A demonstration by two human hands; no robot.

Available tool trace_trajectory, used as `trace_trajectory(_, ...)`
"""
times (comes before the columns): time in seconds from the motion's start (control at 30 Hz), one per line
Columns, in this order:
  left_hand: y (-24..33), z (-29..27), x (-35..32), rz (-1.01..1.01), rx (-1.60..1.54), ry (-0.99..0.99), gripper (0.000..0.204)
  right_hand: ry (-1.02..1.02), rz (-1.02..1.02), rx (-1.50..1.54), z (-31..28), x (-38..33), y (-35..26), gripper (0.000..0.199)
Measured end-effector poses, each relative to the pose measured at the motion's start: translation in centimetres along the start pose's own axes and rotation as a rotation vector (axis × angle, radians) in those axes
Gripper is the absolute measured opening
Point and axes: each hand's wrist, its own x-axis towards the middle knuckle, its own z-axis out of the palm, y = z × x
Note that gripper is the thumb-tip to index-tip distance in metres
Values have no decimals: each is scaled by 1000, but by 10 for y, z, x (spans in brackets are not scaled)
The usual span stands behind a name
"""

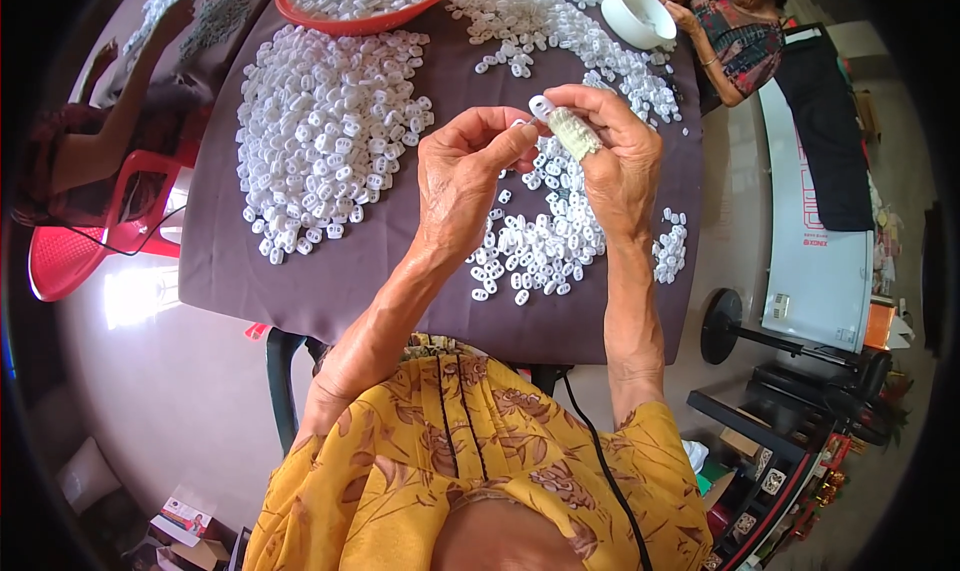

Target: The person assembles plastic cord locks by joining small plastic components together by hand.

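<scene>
Above the table, my hands meet fingertip to fingertip. My right hand (620,161) pinches a small white oval plastic piece (541,106) with a dark slot in it. Its thumb is wrapped in a pale yellow-green knitted cover (574,134). My left hand (465,176) is closed, thumb against forefinger, on another small white piece that is mostly hidden by the fingertips. Below and between my hands lies a loose scatter of white two-holed oval pieces (540,256). To the left is a large heap of the same pieces (320,131).
A brown cloth covers the table (330,291). At the far side stand a red basin (370,19) full of white pieces and a white bowl (637,16). One co-worker (740,31) sits far right, another (90,156) at left by a red chair (75,261). A black cable (600,441) crosses my clothing.
</scene>
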Motion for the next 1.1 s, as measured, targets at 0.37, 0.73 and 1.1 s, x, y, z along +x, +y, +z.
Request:
trace_trajectory(0.37,3,1,-3,-20,21,15,13,6,93,88,1,-1,-1,17)
trace_trajectory(0.73,0,-2,-1,-34,108,2,13,0,114,95,-1,-1,7,17)
trace_trajectory(1.1,-2,-7,0,-64,149,-2,14,-30,271,512,-4,-1,30,19)
